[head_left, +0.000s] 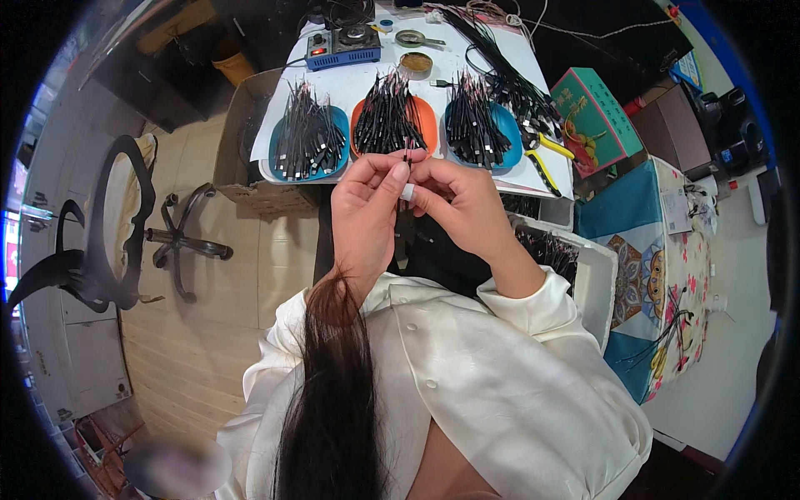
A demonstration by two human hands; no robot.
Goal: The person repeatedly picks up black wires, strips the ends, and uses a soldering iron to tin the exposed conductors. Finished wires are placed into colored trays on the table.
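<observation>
Black wire (406,150) — between both hands' fingertips

1. I see a white table (533,62) carrying three oval trays of black cables along its near edge: blue tray (279,167), orange tray (427,117), blue tray (508,137).
2. At the far edge sits a blue heater box (343,48); yellow-handled pliers (546,158) lie at the near right corner.

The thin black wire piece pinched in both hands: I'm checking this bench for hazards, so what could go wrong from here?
The thin black wire piece is pinched only by the fingertips of the left hand and right hand, so it could slip and drop. The long dark hair hangs near the hands and might snag. The heaped orange oval tray could spill if bumped.
</observation>
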